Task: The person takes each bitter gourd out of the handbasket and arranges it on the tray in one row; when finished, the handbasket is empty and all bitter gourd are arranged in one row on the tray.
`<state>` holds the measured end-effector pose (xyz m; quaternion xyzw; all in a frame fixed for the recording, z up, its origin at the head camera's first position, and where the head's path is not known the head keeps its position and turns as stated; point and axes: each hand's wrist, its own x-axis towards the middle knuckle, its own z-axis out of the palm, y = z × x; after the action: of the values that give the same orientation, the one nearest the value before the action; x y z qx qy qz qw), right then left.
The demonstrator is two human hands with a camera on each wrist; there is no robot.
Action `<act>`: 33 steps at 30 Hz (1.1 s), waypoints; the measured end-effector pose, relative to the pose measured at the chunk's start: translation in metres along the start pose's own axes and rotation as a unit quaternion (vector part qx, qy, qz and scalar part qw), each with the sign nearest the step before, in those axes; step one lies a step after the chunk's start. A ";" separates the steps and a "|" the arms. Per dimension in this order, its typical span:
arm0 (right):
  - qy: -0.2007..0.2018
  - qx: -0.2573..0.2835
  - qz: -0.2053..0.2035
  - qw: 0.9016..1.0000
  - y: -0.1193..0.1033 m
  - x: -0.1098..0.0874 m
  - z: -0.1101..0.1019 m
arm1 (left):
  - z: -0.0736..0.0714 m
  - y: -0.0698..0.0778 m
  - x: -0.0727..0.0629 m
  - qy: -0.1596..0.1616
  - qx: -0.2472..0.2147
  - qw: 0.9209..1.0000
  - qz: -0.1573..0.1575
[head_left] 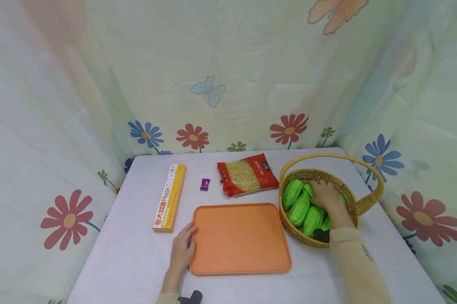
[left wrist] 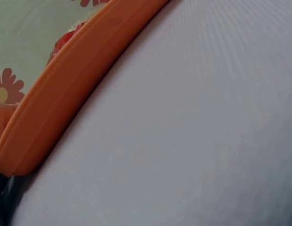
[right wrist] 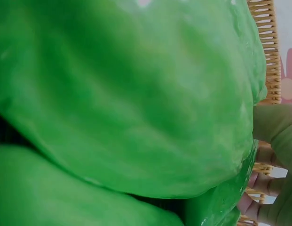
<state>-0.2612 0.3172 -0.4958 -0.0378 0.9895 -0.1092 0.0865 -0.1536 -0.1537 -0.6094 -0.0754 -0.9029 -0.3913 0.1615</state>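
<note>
My left hand (head_left: 183,247) rests at the left edge of an orange tray (head_left: 240,240), fingertips touching its rim. In the left wrist view the tray's side wall (left wrist: 66,84) crosses the upper left, with a bit of finger showing over it. My right hand (head_left: 325,196) reaches into a round wicker basket (head_left: 315,242) holding several green chayotes (head_left: 299,210). Close up, one chayote (right wrist: 136,94) fills most of the right wrist view. Thumb and fingers (right wrist: 263,183) of that hand are spread apart at its right side, against the green surfaces; no closed grip shows.
A yellow and white pasta box (head_left: 169,198) lies left of the tray. Behind the tray are a small purple wrapped candy (head_left: 205,184) and a red bag of pasta (head_left: 247,175). The basket's tall handle (head_left: 376,185) arches over its far right side. A patterned curtain (head_left: 236,63) surrounds the table.
</note>
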 end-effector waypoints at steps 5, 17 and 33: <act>0.024 -0.002 -0.018 1.000 0.004 0.002 0.001 | 0.000 0.002 -0.001 -0.001 -0.002 1.000 -0.011; 0.025 0.049 -0.018 0.998 0.009 0.002 -0.003 | 0.000 0.003 0.001 -0.010 -0.003 1.000 -0.028; 0.048 0.144 -0.056 0.987 0.006 -0.001 -0.015 | -0.001 0.003 0.000 -0.003 -0.007 1.000 -0.017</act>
<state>-0.2635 0.3260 -0.4823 -0.0747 0.9629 -0.2564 0.0376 -0.1528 -0.1525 -0.6060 -0.0627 -0.9017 -0.4002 0.1512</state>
